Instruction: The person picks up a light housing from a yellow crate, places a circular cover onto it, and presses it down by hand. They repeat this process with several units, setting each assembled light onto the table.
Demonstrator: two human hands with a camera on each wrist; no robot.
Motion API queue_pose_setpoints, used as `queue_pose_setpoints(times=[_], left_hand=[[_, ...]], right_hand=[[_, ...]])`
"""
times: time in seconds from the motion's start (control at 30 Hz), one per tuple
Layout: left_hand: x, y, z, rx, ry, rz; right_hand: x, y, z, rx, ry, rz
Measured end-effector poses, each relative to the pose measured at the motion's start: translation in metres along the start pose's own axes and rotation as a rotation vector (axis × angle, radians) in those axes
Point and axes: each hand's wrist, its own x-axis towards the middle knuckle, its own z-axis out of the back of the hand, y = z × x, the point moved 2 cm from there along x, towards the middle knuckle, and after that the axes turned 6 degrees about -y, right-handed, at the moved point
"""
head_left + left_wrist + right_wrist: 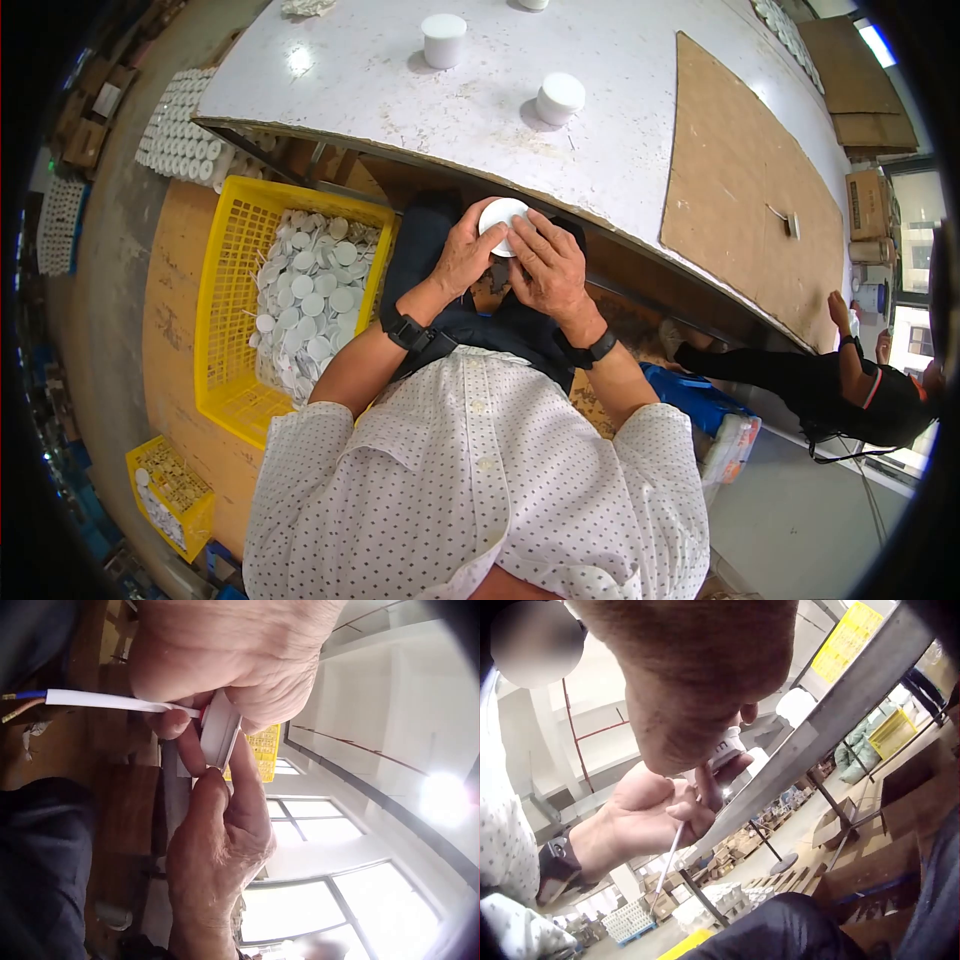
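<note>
Over the lap, just off the table's edge, both hands hold a round white cap [503,222] with a flat face turned up. The left hand [465,252] grips it from the left, thumb over its rim. From the other side the right hand [550,262] has fingers laid across the face; in the left wrist view its thumb and fingers pinch the cap's edge. A white cable [105,700] runs out from the cap's underside, past a small red spot. Blue and brown wire ends [22,696] stick out of its sheath. The left palm [641,810] shows below the cap in the right wrist view.
A yellow crate [215,300] full of white discs [312,300] stands left of the lap. White round pots [444,42] and a cardboard sheet [750,190] lie on the white table [330,90]. A smaller yellow basket [175,480] sits lower left. Another person [850,390] is at right.
</note>
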Motion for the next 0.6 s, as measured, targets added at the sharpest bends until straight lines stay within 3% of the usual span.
queue_pose_setpoints(times=[0.23,0.37,0.43,0.5,0.6], left_hand=[[0.0,0.004,0.001,0.095,-0.047,-0.113],[0.012,0.027,0.005,0.129,-0.023,-0.21],[0.003,0.001,0.0,0.019,-0.08,-0.009],[0.007,0.002,0.013,0.019,-0.168,0.034],[0.019,0.024,0.061,0.008,-0.269,0.122]], right_hand=[[-0.008,-0.003,-0.004,-0.066,-0.051,0.097],[-0.012,-0.007,-0.003,-0.036,-0.039,0.055],[-0.005,-0.004,0.008,0.024,0.027,-0.013],[0.001,-0.013,0.017,0.098,0.04,-0.086],[0.008,-0.058,0.049,-0.046,-0.104,-0.195]])
